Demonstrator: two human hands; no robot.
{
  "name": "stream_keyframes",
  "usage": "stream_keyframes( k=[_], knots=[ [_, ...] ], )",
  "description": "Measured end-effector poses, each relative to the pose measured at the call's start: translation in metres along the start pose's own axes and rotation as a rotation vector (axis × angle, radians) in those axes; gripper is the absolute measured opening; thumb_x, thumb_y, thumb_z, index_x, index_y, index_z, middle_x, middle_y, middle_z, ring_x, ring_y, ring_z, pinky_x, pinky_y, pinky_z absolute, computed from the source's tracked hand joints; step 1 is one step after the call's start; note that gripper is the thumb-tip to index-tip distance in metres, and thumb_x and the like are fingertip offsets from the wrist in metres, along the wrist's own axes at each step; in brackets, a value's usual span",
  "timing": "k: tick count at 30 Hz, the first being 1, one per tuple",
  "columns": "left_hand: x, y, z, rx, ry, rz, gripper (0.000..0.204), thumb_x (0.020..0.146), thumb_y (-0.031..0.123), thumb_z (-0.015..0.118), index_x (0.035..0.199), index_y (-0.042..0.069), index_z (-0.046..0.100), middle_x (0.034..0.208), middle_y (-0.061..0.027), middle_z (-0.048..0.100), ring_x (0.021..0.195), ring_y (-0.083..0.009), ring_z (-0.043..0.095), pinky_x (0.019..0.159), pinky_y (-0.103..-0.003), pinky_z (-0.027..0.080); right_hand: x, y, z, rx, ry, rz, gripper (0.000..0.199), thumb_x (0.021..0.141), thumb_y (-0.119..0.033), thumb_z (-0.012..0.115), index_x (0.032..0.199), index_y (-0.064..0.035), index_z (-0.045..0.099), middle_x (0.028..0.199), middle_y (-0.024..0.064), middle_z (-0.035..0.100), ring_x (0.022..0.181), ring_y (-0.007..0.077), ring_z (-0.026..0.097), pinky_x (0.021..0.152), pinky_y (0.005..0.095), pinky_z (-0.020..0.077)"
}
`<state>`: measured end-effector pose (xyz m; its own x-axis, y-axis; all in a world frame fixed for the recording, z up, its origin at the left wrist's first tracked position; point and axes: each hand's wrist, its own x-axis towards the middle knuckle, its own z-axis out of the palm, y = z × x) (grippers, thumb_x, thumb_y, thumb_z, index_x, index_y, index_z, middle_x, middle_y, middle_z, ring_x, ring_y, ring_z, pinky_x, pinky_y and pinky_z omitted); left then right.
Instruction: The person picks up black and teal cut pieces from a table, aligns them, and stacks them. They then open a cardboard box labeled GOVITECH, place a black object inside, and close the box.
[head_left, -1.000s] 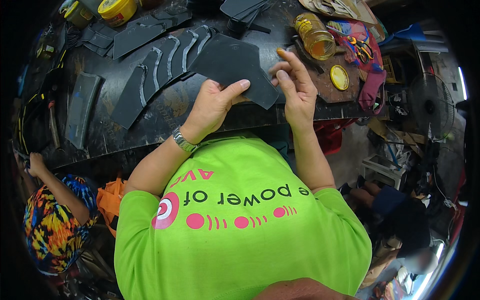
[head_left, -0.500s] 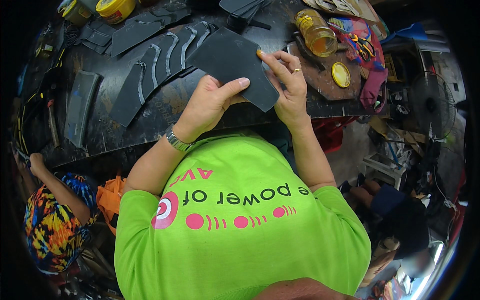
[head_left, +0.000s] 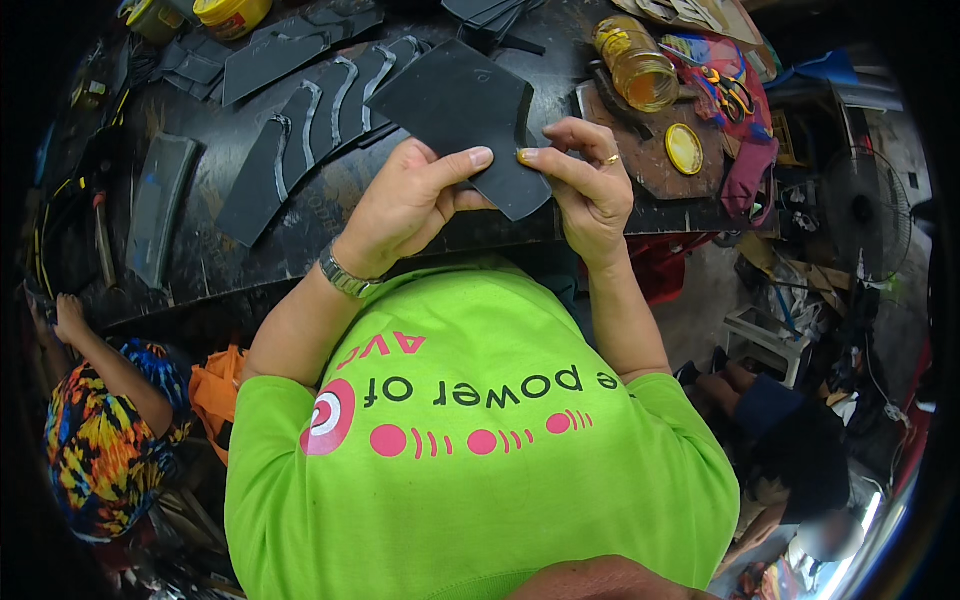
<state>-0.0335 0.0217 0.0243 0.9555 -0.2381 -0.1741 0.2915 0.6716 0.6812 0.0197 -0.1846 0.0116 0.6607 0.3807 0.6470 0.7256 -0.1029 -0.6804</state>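
Dark panel: was held raised over black table, near front edge | left hand: nearly closed, pinched panel's lower-left edge between thumb atop and fingers beneath | right hand: partly curled, touched panel's right edge with yellow-stained fingertip; could not tell whether pinching, underside hidden | gold ring: worn on right hand

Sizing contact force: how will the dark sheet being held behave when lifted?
The dark sheet is probably semi-stiff: it looks flat, without visible droop, beyond the left grip. Likely light, since it looks thin. Its smooth-looking surface might slip under light pressure.
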Motion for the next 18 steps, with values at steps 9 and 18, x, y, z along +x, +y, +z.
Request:
stream_keyframes(
  k=[9, 18],
  knots=[
    [0.002, 0.007, 0.001, -0.102, -0.037, -0.004, 0.025, 0.101, 0.011, 0.059, 0.103, -0.013, 0.067, 0.098, -0.0188, 0.073, 0.088, -0.0203, 0.074, 0.077, -0.029, 0.065, -0.005, -0.012, -0.006, -0.220, 0.050, -0.178, 0.041, 0.071, 0.006, 0.075, 0.105, -0.0161, 0.080, 0.107, 0.0077, 0.060, 0.083, 0.0191, 0.058, 0.070, 0.0287, 0.0514],
    [0.005, 0.006, 0.000, -0.124, -0.024, 0.002, 0.025, 0.101, 0.009, 0.058, 0.101, -0.014, 0.067, 0.100, -0.0197, 0.072, 0.088, -0.0216, 0.074, 0.077, -0.031, 0.066, -0.008, -0.008, -0.003, -0.432, 0.156, -0.402, 0.044, 0.068, 0.004, 0.077, 0.105, -0.0199, 0.080, 0.103, 0.0053, 0.059, 0.085, 0.0223, 0.058, 0.068, 0.0344, 0.0510]
  ],
)
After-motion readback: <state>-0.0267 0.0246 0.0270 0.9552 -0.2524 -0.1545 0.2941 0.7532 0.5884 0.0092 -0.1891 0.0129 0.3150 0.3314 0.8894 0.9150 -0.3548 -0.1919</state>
